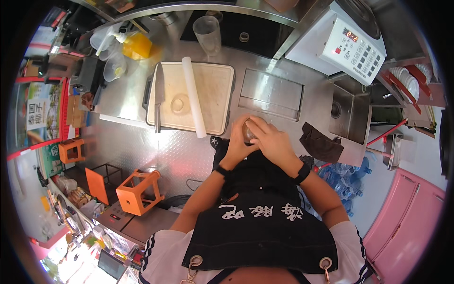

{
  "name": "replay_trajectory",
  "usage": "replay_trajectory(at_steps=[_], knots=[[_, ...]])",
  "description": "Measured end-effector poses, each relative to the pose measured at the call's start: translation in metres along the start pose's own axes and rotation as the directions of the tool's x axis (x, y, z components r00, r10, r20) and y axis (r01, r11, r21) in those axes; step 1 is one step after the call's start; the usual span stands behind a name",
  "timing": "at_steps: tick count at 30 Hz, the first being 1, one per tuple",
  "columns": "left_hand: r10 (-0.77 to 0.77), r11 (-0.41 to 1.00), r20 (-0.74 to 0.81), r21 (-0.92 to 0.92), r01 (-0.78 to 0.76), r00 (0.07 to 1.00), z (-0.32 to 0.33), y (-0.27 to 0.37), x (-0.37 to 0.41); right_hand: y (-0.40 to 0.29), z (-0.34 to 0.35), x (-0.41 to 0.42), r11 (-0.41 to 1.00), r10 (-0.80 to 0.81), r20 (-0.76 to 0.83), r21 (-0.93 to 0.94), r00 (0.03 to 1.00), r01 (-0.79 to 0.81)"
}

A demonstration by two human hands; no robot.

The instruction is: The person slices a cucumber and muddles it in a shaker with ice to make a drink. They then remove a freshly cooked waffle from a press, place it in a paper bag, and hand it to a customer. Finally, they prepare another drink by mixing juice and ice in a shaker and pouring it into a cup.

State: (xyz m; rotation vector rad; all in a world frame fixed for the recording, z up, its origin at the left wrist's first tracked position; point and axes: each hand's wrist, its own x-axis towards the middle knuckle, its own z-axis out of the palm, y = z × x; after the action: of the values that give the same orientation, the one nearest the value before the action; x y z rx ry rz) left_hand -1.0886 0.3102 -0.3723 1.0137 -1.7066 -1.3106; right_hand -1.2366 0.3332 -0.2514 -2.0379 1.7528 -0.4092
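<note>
In front of my apron, both hands close around a small clear round container [249, 132], possibly a glass or jar. My left hand [237, 142] wraps its left side. The fingers of my right hand [271, 142] lie over its top and right side, so much of it is hidden. Just left of my hands is a beige cutting board [218, 92] in a dark-edged frame. A kitchen knife [159, 94], a clear round lid or shallow dish [180, 104] and a long white tube or roll [194, 97] lie on it.
A tall clear cup [207, 35] stands behind the board. Left of it are a pump bottle of orange-yellow liquid [137, 45] and clear cups [114, 68]. To the right are a recessed metal lid [271, 94], a dark cloth [321, 143], a sink [349, 113] and a white keypad machine [354, 49].
</note>
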Motion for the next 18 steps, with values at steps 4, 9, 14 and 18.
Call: replay_trajectory(at_steps=[4,9,14,18], knots=[[-0.675,0.54,0.123,-0.59,0.6,0.728,-0.013,-0.012,-0.024,0.005,0.001,0.0,0.982,-0.022,-0.078,0.187,0.997,0.036],[-0.537,-0.398,0.722,-0.673,0.623,0.436,0.001,-0.008,0.02,0.033,0.006,0.015,0.801,0.163,0.181,0.55,0.97,-0.237],[-0.667,-0.151,0.533,-0.781,0.606,0.521,0.014,-0.004,0.028,0.039,-0.009,0.008,0.395,0.192,0.507,0.744,0.84,-0.539],[-0.623,0.101,0.344,-0.855,0.508,0.702,-0.015,0.14,0.055,-0.003,-0.055,-0.033,0.71,-0.144,-0.117,0.679,0.983,0.186]])
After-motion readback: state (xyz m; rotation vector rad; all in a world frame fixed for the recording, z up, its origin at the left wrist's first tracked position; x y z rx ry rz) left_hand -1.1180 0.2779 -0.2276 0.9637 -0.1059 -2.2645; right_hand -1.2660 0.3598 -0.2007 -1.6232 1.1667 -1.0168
